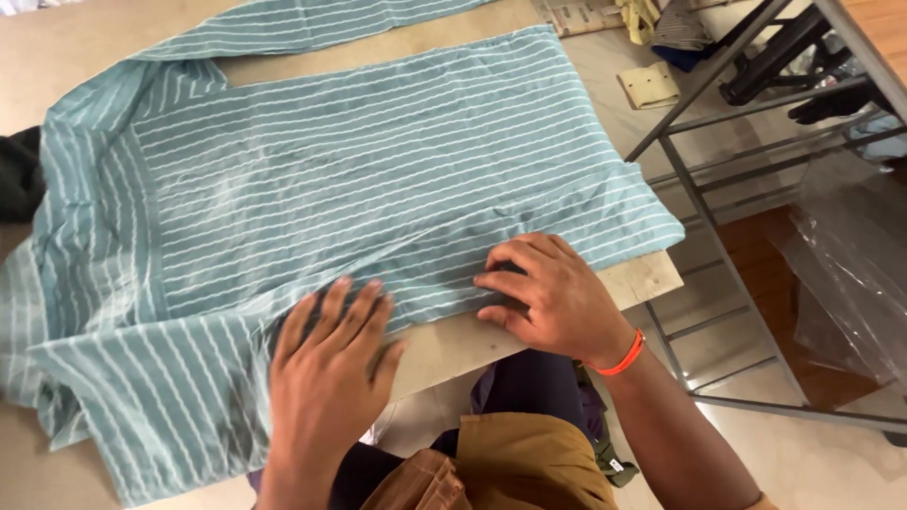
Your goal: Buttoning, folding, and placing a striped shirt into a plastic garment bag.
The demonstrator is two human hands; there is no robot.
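Note:
A teal garment with thin white wavy stripes (378, 161) lies spread flat over a pale wooden board (652, 279). My left hand (326, 378) presses palm down on the garment's near edge, fingers together and pointing away from me. My right hand (553, 293), with an orange band at the wrist, rests on the same edge further right, its fingers bent and pinching the fabric's fold. A sleeve of the garment (142, 406) hangs off the board at the near left. Another sleeve (283, 28) stretches out at the far side.
A grey metal frame (718, 236) stands to the right, with clear plastic sheeting (850, 274) behind it. A small beige piece (650, 85) lies on the floor at the far right beside dark clothes (680, 33). A dark cloth (19, 175) sits at the left edge.

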